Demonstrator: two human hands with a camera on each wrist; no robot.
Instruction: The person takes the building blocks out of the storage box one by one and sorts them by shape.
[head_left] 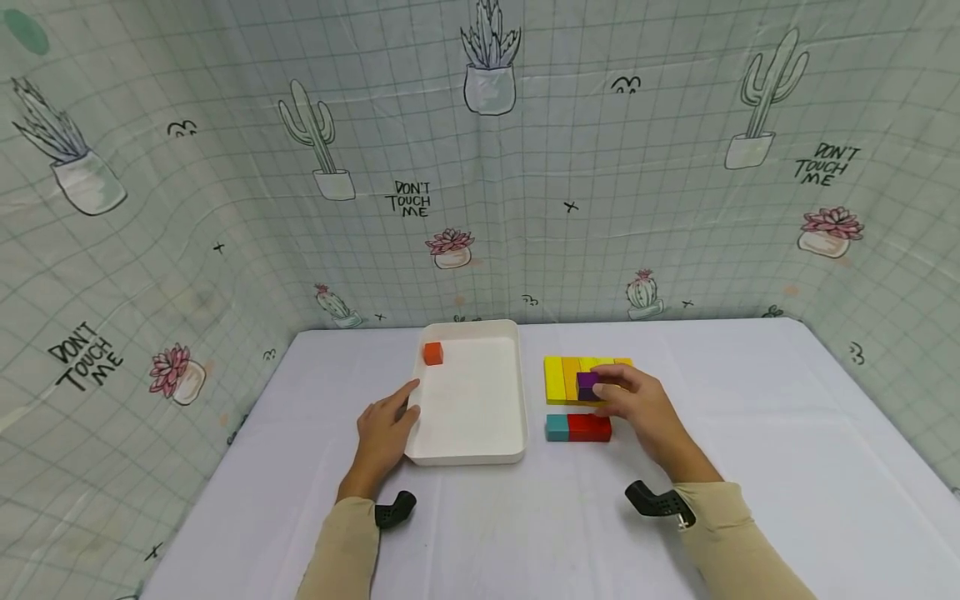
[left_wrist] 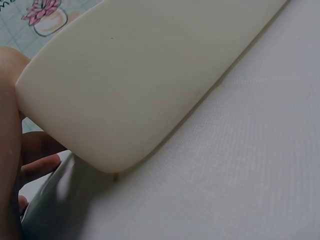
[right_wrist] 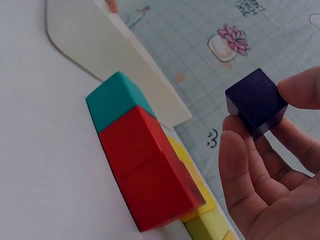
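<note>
While your right hand point(head_left: 637, 408) pinches the purple cube point(head_left: 587, 385) between thumb and fingertips point(right_wrist: 300, 90), the cube sits just above the yellow and orange blocks point(head_left: 570, 377), clear of them in the right wrist view. At six o'clock from that cluster, a teal block point(head_left: 557, 427) and a red block point(head_left: 589, 427) lie touching end to end on the desk point(head_left: 750, 467), just beside your knuckles. At nine o'clock from the blocks sits the white tray point(head_left: 480, 450), and an orange cube point(head_left: 432, 353) rests in its far left corner. Your left hand point(head_left: 384, 433) lies with relaxed, straight fingers against the tray's left wall, gripping nothing; the left wrist view shows the tray's rounded corner point(left_wrist: 115, 160) next to your fingers point(left_wrist: 40, 162).
</note>
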